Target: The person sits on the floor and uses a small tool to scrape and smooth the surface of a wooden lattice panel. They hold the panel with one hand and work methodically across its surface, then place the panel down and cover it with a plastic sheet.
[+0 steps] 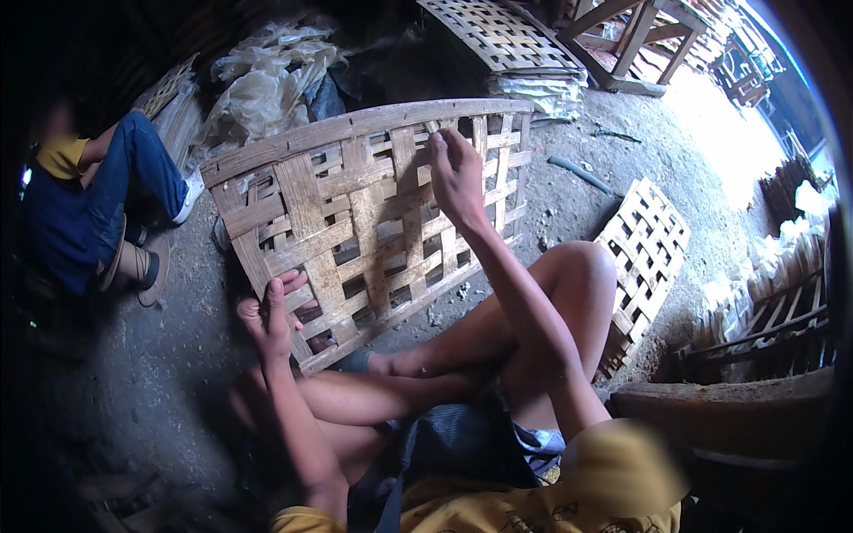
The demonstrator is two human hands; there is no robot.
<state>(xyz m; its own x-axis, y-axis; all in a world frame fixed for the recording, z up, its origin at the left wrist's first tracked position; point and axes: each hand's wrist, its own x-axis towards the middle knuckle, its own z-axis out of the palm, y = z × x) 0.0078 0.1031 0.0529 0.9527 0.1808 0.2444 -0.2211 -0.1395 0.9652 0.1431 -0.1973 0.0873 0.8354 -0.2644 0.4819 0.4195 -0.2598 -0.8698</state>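
Observation:
A framed woven bamboo panel (360,209) stands tilted in front of me, its lower edge close to my crossed legs. My left hand (274,320) is closed round its lower left edge, the thumb on the near face and the fingers reaching through the gaps behind. Near the upper rail, right of the middle, my right hand (458,173) has bent fingers closed on a strip of the weave. The fingertips partly cover what they pinch. Flat strips cross with square gaps between them, and a wooden rail runs along the top.
Another woven panel (653,240) lies on the ground right of my knee. Stacked panels (515,40) and crumpled plastic sheeting (271,75) are at the back. A dark curved tool (577,173) lies on the dirt floor. At the left sits another person (107,186). A wooden beam (729,400) is at right.

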